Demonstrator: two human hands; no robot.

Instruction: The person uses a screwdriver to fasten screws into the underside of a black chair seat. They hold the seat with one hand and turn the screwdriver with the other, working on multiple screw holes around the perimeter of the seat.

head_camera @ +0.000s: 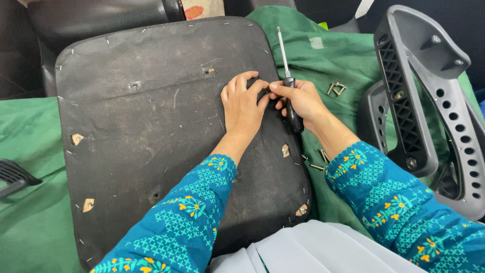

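An upturned chair seat, covered on its underside with dusty black fabric fixed by staples along the edge, is seen lying on a green cloth that is spread over the surface. The left hand is laid flat on the right part of this underside, with its fingers slightly spread and bent, the tips pressing on the fabric near the right edge. Just beside it, touching at the thumbs, the right hand is held; a screwdriver with a black handle is gripped in it, the fingers being closed around the handle and the thumb stretched toward the left hand. The metal shaft of the screwdriver is pointed upward and away from the person, over the green cloth. Small holes and metal fittings are visible in several places of the black fabric. A few loose screws are lying on the cloth just beside the right forearm, and another small group of metal parts is placed further away, near the right hand. At the right side, a grey plastic armrest frame with rows of holes is resting on the cloth. Both arms are covered by teal sleeves with a flower pattern.
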